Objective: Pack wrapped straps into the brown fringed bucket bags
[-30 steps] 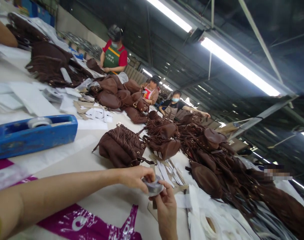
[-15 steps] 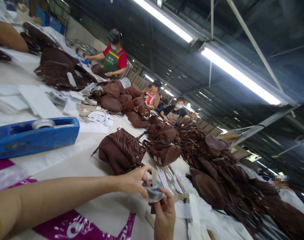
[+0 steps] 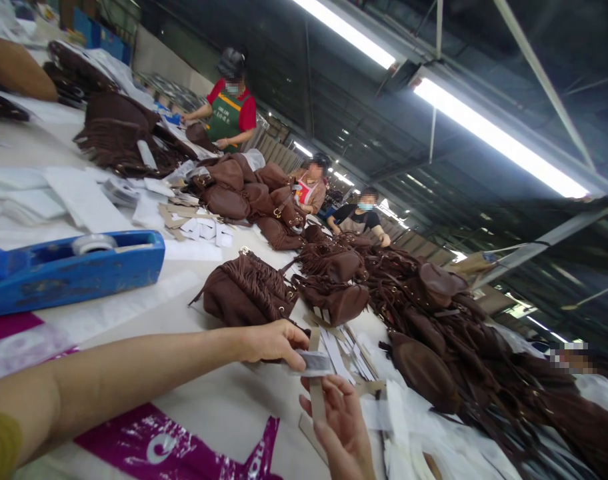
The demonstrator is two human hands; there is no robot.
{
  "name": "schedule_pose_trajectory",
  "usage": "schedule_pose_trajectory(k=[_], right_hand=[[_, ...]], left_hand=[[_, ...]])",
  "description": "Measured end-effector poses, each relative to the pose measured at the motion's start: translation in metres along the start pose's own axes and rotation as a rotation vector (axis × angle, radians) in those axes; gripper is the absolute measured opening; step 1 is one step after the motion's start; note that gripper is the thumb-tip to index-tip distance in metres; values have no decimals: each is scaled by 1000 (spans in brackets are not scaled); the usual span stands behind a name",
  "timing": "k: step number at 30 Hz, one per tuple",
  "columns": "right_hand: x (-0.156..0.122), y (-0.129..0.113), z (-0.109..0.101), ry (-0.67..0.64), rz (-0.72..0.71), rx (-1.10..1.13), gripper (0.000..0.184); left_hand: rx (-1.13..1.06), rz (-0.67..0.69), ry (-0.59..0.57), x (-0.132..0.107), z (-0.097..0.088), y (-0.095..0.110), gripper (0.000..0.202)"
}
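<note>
My left hand pinches a small dark flat piece in translucent wrapping between thumb and fingers. A narrow tan card strip crosses behind that piece, showing above and below it. From below, my right hand has its curled fingers around the strip's lower part, the fingertips close under the wrapped piece. Just beyond my left hand lies a dark brown fringed bag on the pale table. White and tan card strips lie behind my right hand.
At left stands a blue tape dispenser. Purple printed plastic lies under my left forearm. Brown bags are heaped along the right and far side. White sheets lie at lower right. Several co-workers, one in a green apron, are across the table.
The wrapped piece has turned from a rounded, loose look to flat and straight across the strip. My right hand has moved slightly down and right, its fingers turned more upward. The view has shifted a little.
</note>
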State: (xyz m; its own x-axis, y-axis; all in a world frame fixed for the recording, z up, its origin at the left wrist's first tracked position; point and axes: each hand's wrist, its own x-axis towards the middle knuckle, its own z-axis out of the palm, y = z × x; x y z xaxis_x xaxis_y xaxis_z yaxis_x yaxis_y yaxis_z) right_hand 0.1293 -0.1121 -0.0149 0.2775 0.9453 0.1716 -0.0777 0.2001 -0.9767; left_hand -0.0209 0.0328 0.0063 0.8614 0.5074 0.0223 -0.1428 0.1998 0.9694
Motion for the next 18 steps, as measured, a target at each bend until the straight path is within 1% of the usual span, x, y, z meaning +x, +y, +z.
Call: schedule_pose_trajectory(k=[2, 4, 5, 7, 9, 11, 13, 15, 18], right_hand=[[-9, -2, -5, -22, 45, -32, 49], [-13, -3, -10, -4, 64, -158, 44], [-12, -4, -12, 7, 40, -255, 41], [-8, -8, -14, 8, -66, -477, 30], [-1, -13, -13, -23, -193, -673, 19], [6, -19, -9, -12, -299, -799, 13], [13, -24, -4, 31, -364, -858, 12], [17, -27, -1, 61, -341, -851, 14], [22, -29, -1, 42, -145, -695, 21]], left_hand=[[-3, -13, -24, 0, -1, 1, 25], [3, -24, -53, 0, -2, 1, 21], [6, -32, -67, 0, -2, 0, 20], [21, -42, -88, 0, -2, -1, 19], [43, -47, -107, 0, -1, -1, 20], [94, -45, -129, -1, 0, -1, 19], [171, -21, -145, -3, 0, 1, 16], [259, 27, -162, -4, 0, 3, 14], [335, 93, -216, -5, 1, 4, 14]])
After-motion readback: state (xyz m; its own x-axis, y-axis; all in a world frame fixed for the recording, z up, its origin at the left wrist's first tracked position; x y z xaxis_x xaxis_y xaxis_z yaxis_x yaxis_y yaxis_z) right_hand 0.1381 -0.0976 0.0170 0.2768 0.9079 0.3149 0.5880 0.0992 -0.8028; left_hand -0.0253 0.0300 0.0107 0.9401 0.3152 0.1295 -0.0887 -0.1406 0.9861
